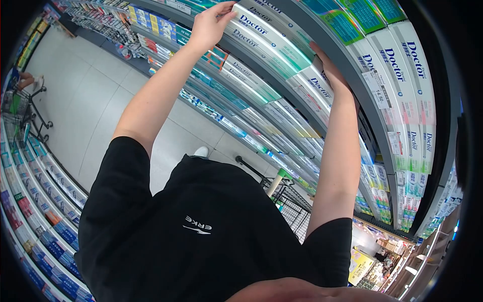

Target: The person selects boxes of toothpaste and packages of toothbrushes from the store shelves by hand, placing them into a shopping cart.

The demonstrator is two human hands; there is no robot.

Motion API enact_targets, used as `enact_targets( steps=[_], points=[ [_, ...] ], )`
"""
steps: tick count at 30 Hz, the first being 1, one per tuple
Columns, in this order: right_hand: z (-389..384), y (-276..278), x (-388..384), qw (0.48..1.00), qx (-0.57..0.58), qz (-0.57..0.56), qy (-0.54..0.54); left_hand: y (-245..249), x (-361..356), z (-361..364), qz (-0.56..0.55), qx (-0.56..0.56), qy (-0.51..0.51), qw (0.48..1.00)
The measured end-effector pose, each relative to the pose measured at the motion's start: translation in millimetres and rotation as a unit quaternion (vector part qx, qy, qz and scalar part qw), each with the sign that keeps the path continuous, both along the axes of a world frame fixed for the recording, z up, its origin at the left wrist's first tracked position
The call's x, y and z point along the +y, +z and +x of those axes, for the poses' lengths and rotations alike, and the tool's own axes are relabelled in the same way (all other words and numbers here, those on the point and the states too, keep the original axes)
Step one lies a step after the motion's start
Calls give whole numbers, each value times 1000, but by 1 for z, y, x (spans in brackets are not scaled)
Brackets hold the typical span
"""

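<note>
Above the pale tiled floor (90, 95), the left hand (209, 25) pinches the near end of a long white and green cardboard box (271, 38). The box lies at the front edge of the grey metal shelf (347, 65), in a row of like boxes. The right hand (329, 68) presses against its far end; its fingers are hidden, so I cannot tell its grip.

Toothpaste boxes (271, 38) fill the shelf (343, 68); aisle floor (90, 100) open.
</note>
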State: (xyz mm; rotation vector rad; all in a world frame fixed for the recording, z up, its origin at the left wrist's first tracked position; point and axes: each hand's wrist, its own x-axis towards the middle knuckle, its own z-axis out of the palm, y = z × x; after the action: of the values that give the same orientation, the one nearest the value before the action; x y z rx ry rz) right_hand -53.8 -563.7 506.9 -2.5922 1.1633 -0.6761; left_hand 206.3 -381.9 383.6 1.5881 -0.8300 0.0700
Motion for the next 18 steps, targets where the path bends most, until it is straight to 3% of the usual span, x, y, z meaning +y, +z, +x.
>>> enact_targets(
  steps=[8, 18],
  points=[
    [0, 3, -11, 999, 35, 8, 5, -2, -2, 6, -47, -15, 1, 999],
    [-2, 0, -13, 998, 9, -38, 40, 8, -3, 13, -23, -5, 14, 1000]
  ],
)
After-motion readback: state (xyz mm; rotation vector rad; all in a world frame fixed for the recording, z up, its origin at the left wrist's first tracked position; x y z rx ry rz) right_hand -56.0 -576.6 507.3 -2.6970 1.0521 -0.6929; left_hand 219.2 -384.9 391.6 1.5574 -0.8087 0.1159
